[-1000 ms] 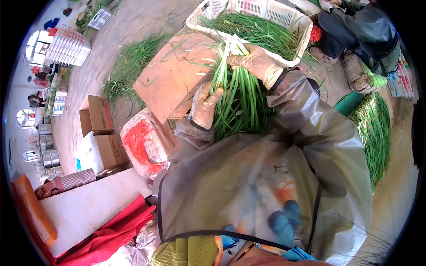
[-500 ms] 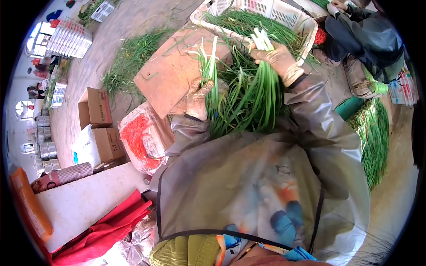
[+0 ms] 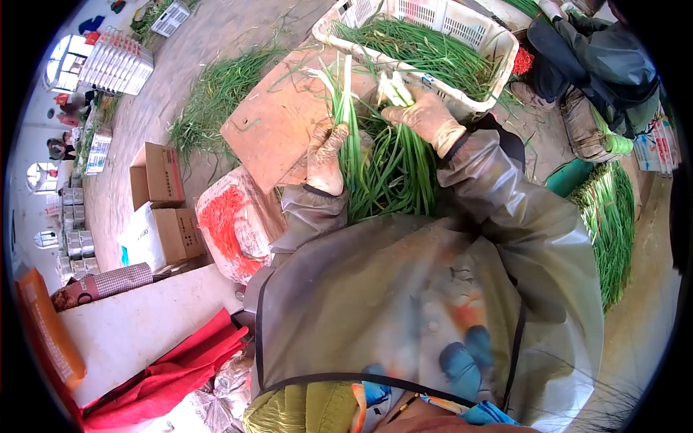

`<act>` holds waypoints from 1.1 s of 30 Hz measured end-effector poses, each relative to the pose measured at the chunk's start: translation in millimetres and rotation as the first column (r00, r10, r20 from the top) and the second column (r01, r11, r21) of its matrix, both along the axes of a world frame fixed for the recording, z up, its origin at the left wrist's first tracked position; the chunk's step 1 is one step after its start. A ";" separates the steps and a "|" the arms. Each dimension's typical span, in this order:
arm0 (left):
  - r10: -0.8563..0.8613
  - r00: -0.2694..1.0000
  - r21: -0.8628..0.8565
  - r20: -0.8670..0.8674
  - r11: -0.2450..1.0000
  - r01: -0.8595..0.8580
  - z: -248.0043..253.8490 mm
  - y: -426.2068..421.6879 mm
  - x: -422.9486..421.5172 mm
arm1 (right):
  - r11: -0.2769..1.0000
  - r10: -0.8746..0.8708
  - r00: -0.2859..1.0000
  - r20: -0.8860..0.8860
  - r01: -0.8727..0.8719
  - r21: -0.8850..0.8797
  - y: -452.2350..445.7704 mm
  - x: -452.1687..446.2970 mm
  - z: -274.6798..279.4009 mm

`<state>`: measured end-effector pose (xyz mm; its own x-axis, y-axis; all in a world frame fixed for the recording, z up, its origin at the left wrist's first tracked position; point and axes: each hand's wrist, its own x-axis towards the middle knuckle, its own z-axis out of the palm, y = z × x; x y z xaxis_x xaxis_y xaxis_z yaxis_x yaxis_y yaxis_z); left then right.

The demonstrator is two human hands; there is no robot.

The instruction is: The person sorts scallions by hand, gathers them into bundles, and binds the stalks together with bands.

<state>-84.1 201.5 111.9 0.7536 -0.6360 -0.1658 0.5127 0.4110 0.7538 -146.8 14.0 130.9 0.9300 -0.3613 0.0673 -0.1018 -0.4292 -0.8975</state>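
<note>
At the left of the frame, cardboard boxes (image 3: 162, 175) are standing on the floor, and nearer the middle, red strands (image 3: 229, 224) are lying on a pale block. A reddish-brown board (image 3: 271, 119) is slanting across the upper middle.

The left-hand bunch (image 3: 349, 108) is showing a few slender stalks, whitish and frayed at the upper ends, turning green lower down. It is standing nearly upright along the right edge of the gloved left hand (image 3: 326, 160); thumb and fingers are closing around it, its pale ends rising above the grip and its leaves trailing below.

In the centre, loose green leaves (image 3: 386, 189) are spreading in a dark, tangled heap below and between the hands.

The right-hand bunch (image 3: 411, 151) is looking fuller, with thick white ends and bright green leaves. The gloved right hand (image 3: 426, 119) is gripping it closely just below the white ends, which are projecting toward the upper left; the leaves are hanging down from the grip onto the heap.

Behind this hand, a white crate (image 3: 462, 23) is holding more greens; at the upper right, another person (image 3: 603, 61) is sitting.
</note>
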 end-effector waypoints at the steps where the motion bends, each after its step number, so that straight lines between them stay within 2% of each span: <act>1: -0.027 0.999 -0.011 -0.022 1.000 0.026 -6.0 1.4 3.6 | 0.996 -0.034 0.999 0.032 0.032 0.082 -1.0 -2.3 2.7; 2: -0.028 0.999 -0.012 -0.023 1.000 0.028 -7.9 1.1 3.6 | 0.929 -0.077 0.993 0.088 0.039 0.367 -1.7 1.6 -0.7; 4: -0.023 1.000 0.037 0.020 0.999 0.022 -11.5 0.8 1.3 | 0.922 -0.089 0.990 0.113 0.039 0.386 -6.4 3.9 -5.1; 6: -0.056 0.995 0.055 0.077 0.997 0.052 -15.4 -4.2 1.4 | 0.888 -0.012 0.993 0.119 -0.044 0.458 -0.4 5.6 0.0; 8: -0.023 0.972 0.098 0.232 0.995 0.000 -15.9 -10.7 -6.9 | 0.937 0.073 0.996 0.056 -0.088 0.338 2.3 12.4 -9.9; 10: -0.022 0.974 0.092 0.224 0.996 0.001 -20.2 -10.9 -7.3 | 0.938 0.060 0.993 0.103 -0.091 0.335 6.7 16.5 -16.0; 12: -0.001 0.998 0.045 0.063 0.999 -0.002 -19.2 -6.6 -6.4 | 0.945 0.092 0.995 0.046 -0.102 0.312 6.8 11.1 -3.0; 13: 0.005 0.998 0.049 0.064 0.999 -0.008 -17.6 -3.8 -4.4 | 0.951 0.114 0.993 -0.012 -0.105 0.290 6.9 8.7 1.3; 16: -0.045 0.998 0.052 0.044 0.998 0.042 -12.8 2.0 0.1 | 0.953 0.149 0.989 -0.018 -0.139 0.271 3.4 8.6 -6.5; 19: -0.061 0.996 0.085 0.060 0.995 0.055 -12.6 3.1 1.1 | 0.935 0.172 0.985 -0.024 -0.156 0.317 1.8 11.7 -11.6; 21: -0.036 0.996 0.035 0.086 0.999 0.033 -11.4 2.0 -1.3 | 0.920 0.180 0.984 -0.007 -0.166 0.355 5.7 11.0 -7.8; 23: -0.042 0.993 0.032 0.108 0.999 0.039 -18.0 0.7 2.5 | 0.875 0.157 0.984 0.088 -0.180 0.450 14.7 11.3 -2.6; 26: -0.021 0.992 0.015 0.125 1.000 0.020 -21.0 -4.8 -3.8 | 0.943 0.120 0.992 0.049 -0.129 0.307 18.6 15.0 2.8; 27: 0.003 0.992 0.000 0.123 1.000 -0.003 -18.1 -6.8 -7.0 | 0.943 0.120 0.992 0.050 -0.129 0.307 15.6 16.5 -2.1; 29: 0.000 0.991 -0.007 0.137 1.000 0.000 -14.6 -3.4 -7.7 | 0.979 0.116 0.993 0.001 -0.114 0.167 10.3 19.7 -10.3; 31: -0.007 0.980 -0.012 0.199 1.000 0.009 -11.7 -0.1 -5.8 | 0.979 0.139 0.990 -0.033 -0.132 0.155 8.6 15.8 -11.3; 33: 0.057 0.988 -0.026 0.144 0.998 -0.053 -16.2 0.4 1.9 | 0.980 0.186 0.977 -0.103 -0.177 0.090 12.2 9.3 2.9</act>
